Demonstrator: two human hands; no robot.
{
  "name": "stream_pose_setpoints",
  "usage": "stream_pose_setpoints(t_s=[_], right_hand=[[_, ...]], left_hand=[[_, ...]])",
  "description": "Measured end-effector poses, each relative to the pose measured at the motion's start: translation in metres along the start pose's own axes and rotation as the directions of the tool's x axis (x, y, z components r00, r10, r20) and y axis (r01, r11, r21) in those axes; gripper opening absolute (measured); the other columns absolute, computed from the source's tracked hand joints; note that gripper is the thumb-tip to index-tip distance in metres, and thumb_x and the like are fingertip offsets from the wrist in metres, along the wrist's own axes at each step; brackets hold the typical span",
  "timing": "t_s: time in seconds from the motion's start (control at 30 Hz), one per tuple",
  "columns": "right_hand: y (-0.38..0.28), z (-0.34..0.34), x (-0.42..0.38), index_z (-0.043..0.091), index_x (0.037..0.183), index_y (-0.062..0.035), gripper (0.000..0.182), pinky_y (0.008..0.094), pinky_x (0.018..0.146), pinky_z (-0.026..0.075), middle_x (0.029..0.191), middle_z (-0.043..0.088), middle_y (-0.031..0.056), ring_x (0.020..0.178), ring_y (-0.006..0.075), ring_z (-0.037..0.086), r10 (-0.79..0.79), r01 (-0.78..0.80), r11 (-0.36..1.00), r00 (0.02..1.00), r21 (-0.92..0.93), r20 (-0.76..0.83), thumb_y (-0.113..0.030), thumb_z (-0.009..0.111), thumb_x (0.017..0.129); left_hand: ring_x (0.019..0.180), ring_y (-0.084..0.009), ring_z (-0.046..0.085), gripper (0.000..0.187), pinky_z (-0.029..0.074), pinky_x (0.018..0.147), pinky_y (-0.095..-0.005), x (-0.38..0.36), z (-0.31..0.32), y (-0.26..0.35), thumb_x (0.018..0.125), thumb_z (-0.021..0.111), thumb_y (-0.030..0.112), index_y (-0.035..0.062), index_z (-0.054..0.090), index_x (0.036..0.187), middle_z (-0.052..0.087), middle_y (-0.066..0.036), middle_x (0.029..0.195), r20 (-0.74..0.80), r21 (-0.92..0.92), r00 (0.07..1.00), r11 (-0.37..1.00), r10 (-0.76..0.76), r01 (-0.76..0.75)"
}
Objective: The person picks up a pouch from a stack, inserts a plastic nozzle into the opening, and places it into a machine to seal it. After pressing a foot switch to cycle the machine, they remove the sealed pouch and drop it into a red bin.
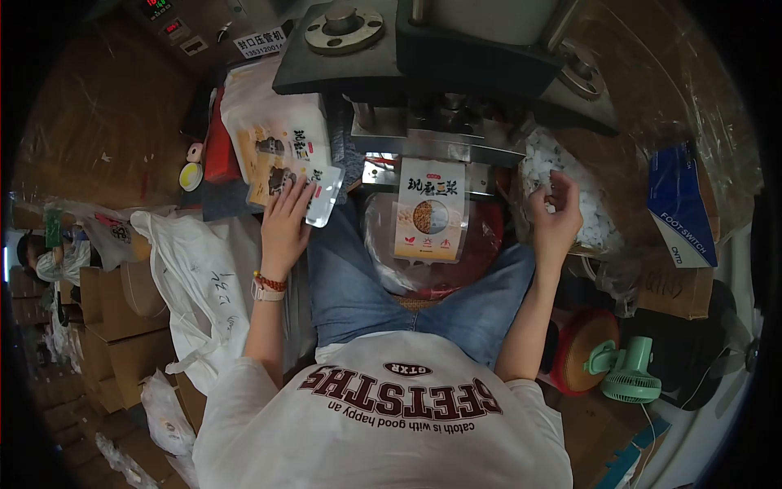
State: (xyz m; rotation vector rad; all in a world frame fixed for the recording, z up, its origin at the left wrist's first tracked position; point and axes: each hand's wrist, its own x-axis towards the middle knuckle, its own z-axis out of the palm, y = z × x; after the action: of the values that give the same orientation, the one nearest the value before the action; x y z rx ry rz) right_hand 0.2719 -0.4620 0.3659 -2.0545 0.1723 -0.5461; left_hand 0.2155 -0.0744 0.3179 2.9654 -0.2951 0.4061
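My left hand [285, 213] lies with fingers stretched over a printed pouch [326, 196], beside a stack of similar pouches [269, 138]; its thumb is hidden. Another pouch [430, 213], showing a bowl of beans and Chinese lettering, lies on a round red seat or lid [482, 236] between my knees, below the press's metal jaw [456, 145]. My right hand [560, 216] is curled at a clear bag of small white plastic pieces [599, 213]. Its thumb and fingers pinch what looks like one such white piece.
A heavy dark press [481, 49] stands ahead, with a control panel [175, 28] at its left. A blue box [683, 204] and a green fan [634, 375] are on the right. A white sack [204, 277] and cardboard boxes [122, 326] are at the left.
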Motion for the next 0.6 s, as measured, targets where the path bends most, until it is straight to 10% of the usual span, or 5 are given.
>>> stream_pose_setpoints(t_s=[0.13, 0.3, 0.4, 0.57, 0.6], right_hand=[[-0.053, 0.005, -0.037, 0.057, 0.110, 0.0026, 0.028, 0.0233, 0.073, 0.049, 0.096, 0.065, 0.0053, 0.082, 0.0096, 0.060, -0.044, -0.172, 0.671, 0.962, 0.722, 0.270, 0.003, 0.064, 0.083], [-0.078, 0.033, -0.071, 0.062, 0.111, -0.0004, 0.025, 0.0252, 0.076, 0.049, 0.102, 0.064, 0.0086, 0.084, 0.0132, 0.060, -0.221, -0.285, 0.696, 0.788, 0.659, 0.574, -0.001, 0.064, 0.085], [-0.073, 0.045, -0.069, 0.063, 0.113, -0.0037, 0.033, 0.0324, 0.076, 0.050, 0.103, 0.062, 0.0130, 0.088, 0.0260, 0.060, -0.635, 0.529, 0.772, 0.666, 0.352, 0.391, 0.002, 0.063, 0.080], [-0.086, 0.015, -0.057, 0.060, 0.116, -0.0032, 0.037, 0.0364, 0.083, 0.048, 0.111, 0.059, 0.0131, 0.097, 0.0309, 0.057, -0.689, 0.701, 0.684, 0.531, 0.201, 0.493, 0.000, 0.064, 0.079], [-0.084, 0.014, -0.053, 0.058, 0.117, -0.0027, 0.038, 0.0385, 0.086, 0.046, 0.113, 0.058, 0.0123, 0.100, 0.0321, 0.055, -0.693, 0.715, 0.677, 0.540, 0.174, 0.479, -0.001, 0.064, 0.079]], left_hand=[[0.097, -0.0243, 0.065, 0.049, 0.051, 0.078, -0.0328, -0.008, -0.012, 0.014, 0.067, 0.058, -0.006, 0.0128, 0.066, 0.112, 0.068, -0.007, 0.108, -0.121, -0.378, 0.979, 0.920, -0.163, 0.106], [0.090, -0.0236, 0.067, 0.047, 0.053, 0.073, -0.0315, 0.009, -0.026, 0.065, 0.061, 0.055, -0.007, 0.0108, 0.069, 0.102, 0.070, -0.006, 0.099, -0.288, -0.557, 0.953, 0.826, -0.089, -0.091], [0.093, -0.0239, 0.066, 0.048, 0.054, 0.075, -0.0320, 0.014, -0.042, 0.084, 0.060, 0.057, -0.005, 0.0107, 0.067, 0.105, 0.069, -0.005, 0.102, -0.336, -0.367, 0.932, 0.893, 0.136, -0.262], [0.081, -0.0209, 0.067, 0.038, 0.053, 0.068, -0.0289, 0.018, -0.051, 0.103, 0.067, 0.060, -0.002, 0.0104, 0.068, 0.102, 0.069, -0.005, 0.096, -0.197, -0.519, 0.960, 0.810, 0.198, -0.273], [0.073, -0.0173, 0.066, 0.026, 0.051, 0.064, -0.0262, 0.019, -0.040, 0.107, 0.075, 0.062, 0.002, 0.0073, 0.069, 0.099, 0.070, -0.006, 0.091, -0.001, -0.716, 0.995, 0.694, 0.102, -0.072]])
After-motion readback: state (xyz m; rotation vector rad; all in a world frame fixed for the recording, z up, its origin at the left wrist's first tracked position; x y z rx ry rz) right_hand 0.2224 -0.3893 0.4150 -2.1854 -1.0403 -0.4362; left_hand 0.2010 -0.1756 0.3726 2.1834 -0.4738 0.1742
